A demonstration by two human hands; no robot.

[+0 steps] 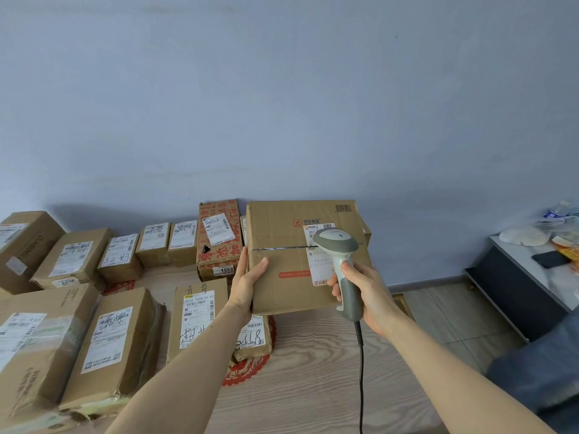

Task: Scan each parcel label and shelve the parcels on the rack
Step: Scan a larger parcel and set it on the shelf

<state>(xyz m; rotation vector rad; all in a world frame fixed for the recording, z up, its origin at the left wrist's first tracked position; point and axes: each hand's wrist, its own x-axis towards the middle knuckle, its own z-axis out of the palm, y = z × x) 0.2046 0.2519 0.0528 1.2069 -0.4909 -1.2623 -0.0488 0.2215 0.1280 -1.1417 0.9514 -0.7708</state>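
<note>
My left hand [249,278] grips the left edge of a large brown cardboard parcel [288,261], holding it tilted up above the wooden table [313,371]. Its white shipping label [319,264] faces me on the right side of the box. My right hand [363,289] grips the handle of a grey and white corded barcode scanner [340,249], whose head sits right over that label. The scanner's black cable [361,371] hangs down over the table.
Several labelled cardboard parcels [116,339] cover the table's left and back, including a red-printed box [219,239] by the wall. A grey cabinet [526,277] with a phone and bags stands at the right. A blue-grey wall lies behind.
</note>
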